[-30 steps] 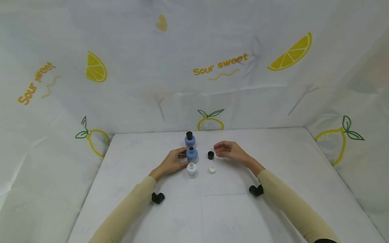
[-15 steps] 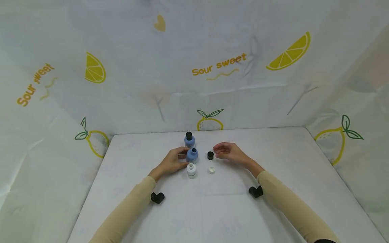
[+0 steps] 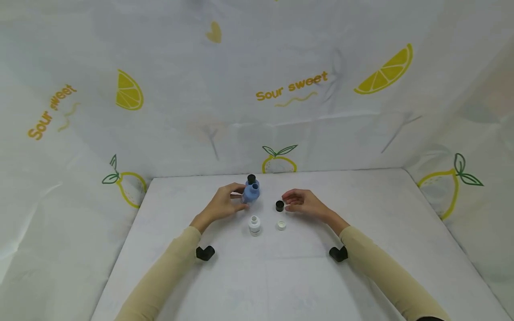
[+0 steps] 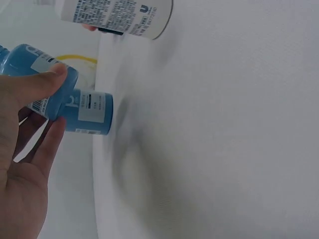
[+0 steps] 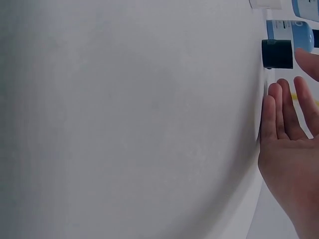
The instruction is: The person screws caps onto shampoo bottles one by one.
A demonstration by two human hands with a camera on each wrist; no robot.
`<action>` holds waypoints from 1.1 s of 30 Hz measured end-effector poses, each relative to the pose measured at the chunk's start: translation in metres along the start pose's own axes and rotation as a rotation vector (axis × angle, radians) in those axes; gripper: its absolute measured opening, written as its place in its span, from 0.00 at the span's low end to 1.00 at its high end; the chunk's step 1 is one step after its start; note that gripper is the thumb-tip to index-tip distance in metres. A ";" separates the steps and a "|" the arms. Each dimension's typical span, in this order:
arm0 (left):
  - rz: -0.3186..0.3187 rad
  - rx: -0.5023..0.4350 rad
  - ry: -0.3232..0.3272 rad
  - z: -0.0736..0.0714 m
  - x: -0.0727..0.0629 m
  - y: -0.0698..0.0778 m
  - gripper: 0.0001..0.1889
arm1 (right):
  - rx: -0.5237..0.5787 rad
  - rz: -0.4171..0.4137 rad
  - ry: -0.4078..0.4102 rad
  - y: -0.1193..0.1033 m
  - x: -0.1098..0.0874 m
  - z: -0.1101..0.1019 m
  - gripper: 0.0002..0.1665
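My left hand grips an open-necked blue bottle, thumb on one side and fingers on the other. The bottle leans to the right and is lifted off the table, its label partly under the thumb in the left wrist view. Overlapped by it in the head view is a second blue bottle, upright with a black cap on. My right hand rests with relaxed fingers beside a loose black cap, holding nothing. That cap stands just past the fingertips in the right wrist view.
An uncapped white bottle stands nearer me, with a loose white cap to its right. The white-covered table meets a lemon-printed curtain at the back and sides.
My left hand has lifted the uncapped blue bottle, tilted it rightward and carried it back, away from the white bottle toward the capped blue one. The right hand stays in place.
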State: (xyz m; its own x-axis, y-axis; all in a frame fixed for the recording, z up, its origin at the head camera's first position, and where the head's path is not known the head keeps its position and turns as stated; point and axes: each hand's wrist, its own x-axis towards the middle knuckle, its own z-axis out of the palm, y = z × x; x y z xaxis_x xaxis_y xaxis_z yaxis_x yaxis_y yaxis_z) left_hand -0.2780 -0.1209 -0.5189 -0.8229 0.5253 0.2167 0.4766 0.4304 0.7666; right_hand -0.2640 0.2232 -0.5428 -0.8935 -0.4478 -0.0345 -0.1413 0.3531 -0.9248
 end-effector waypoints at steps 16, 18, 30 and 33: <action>-0.013 0.070 -0.029 -0.015 0.002 0.011 0.30 | -0.210 -0.084 0.044 0.001 0.007 0.016 0.22; -0.014 0.074 -0.029 -0.016 0.001 0.011 0.30 | -0.223 -0.088 0.041 0.000 0.007 0.017 0.21; 0.007 0.077 -0.034 -0.015 -0.002 0.007 0.30 | -0.178 -0.113 0.048 -0.030 0.018 0.007 0.19; 0.012 0.082 -0.032 -0.015 -0.003 0.006 0.30 | -0.169 -0.148 0.053 -0.041 0.021 0.005 0.20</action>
State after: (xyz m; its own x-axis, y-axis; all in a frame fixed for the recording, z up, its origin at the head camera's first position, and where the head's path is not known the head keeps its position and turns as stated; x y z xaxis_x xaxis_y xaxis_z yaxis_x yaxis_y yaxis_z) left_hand -0.2778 -0.1309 -0.5056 -0.8071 0.5537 0.2049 0.5114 0.4822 0.7113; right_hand -0.2745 0.1953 -0.5076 -0.8783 -0.4625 0.1209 -0.3377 0.4213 -0.8417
